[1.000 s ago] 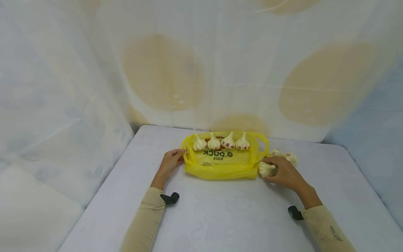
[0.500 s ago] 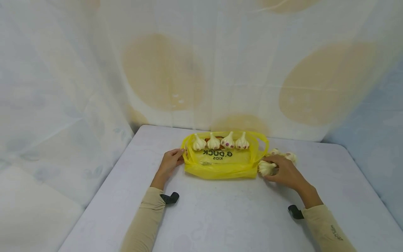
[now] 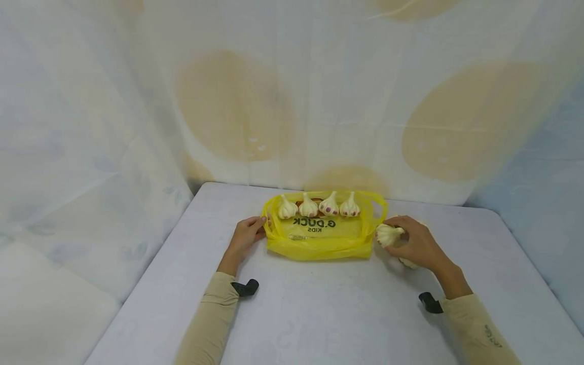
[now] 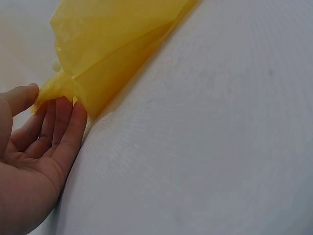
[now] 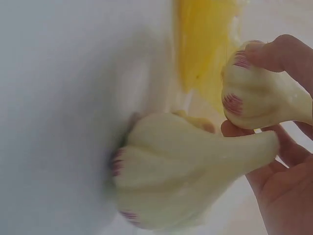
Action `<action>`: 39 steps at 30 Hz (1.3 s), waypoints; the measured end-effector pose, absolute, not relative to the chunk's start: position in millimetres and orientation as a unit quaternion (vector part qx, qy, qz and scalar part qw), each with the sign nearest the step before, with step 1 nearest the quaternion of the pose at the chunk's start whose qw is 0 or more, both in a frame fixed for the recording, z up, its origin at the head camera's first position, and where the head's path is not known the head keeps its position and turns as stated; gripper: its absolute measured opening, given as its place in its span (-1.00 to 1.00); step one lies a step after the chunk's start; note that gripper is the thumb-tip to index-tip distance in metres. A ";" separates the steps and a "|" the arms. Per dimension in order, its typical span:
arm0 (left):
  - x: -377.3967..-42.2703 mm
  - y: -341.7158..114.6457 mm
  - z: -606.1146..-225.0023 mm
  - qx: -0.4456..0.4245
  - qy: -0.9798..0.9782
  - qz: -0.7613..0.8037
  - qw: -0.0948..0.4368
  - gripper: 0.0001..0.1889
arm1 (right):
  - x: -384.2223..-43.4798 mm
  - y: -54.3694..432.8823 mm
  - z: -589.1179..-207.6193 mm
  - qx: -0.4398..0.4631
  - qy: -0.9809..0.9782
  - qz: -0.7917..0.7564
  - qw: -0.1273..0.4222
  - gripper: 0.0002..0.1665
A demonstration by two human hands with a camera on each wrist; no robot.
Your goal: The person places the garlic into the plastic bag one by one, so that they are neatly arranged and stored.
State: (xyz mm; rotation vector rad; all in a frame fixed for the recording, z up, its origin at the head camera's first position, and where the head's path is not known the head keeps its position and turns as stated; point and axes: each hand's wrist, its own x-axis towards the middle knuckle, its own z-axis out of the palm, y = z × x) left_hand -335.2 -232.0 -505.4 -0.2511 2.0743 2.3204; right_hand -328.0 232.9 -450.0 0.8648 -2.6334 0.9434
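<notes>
A yellow plastic bag (image 3: 319, 247) printed "G.DUCK KIDS" lies flat, its mouth spread and its lettering mirrored. Several white garlic bulbs with purple marks, such as the leftmost bulb (image 3: 288, 209), stand in a row along its far part. My left hand (image 3: 244, 238) pinches the bag's left handle; in the left wrist view the thumb and fingers meet at the yellow film (image 4: 54, 90). With thumb and fingertips my right hand (image 3: 417, 246) grips a garlic bulb (image 3: 388, 235) just right of the bag, stem toward the palm. Another garlic bulb (image 5: 181, 171) lies beneath that hand.
The white table (image 3: 310, 314) spreads in front of the bag. Behind it hangs a pale curtain (image 3: 347, 91) with tan round patches, and a further curtain (image 3: 68, 177) closes off the left side. More garlic is partly hidden behind the right hand.
My right hand has lifted the garlic bulb up slightly from the others and shows more of it. The left hand and the bag stay nearly where they were.
</notes>
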 end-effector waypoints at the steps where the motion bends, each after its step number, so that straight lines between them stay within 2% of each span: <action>1: -335.0 -232.0 -505.1 -0.080 0.665 0.743 0.009 -0.67 | -328.0 232.1 -447.3 0.294 -0.893 0.323 0.108 -0.25; 7: -334.1 -232.4 -503.9 -0.080 0.669 0.739 0.010 -0.64 | -328.7 223.4 -430.8 0.293 -0.881 0.357 0.099 -0.25; 14: -333.9 -233.1 -504.5 -0.076 0.668 0.740 0.012 -0.61 | -332.9 205.1 -411.5 0.298 -0.877 0.356 0.120 -0.25; 20: -334.6 -234.7 -504.7 -0.080 0.665 0.742 0.010 -0.63 | -338.6 181.2 -396.2 0.311 -0.873 0.357 0.114 -0.33; 39: -335.0 -227.4 -505.6 -0.082 0.667 0.741 0.013 -0.60 | -357.0 96.1 -402.9 0.351 -0.832 0.429 0.030 -0.35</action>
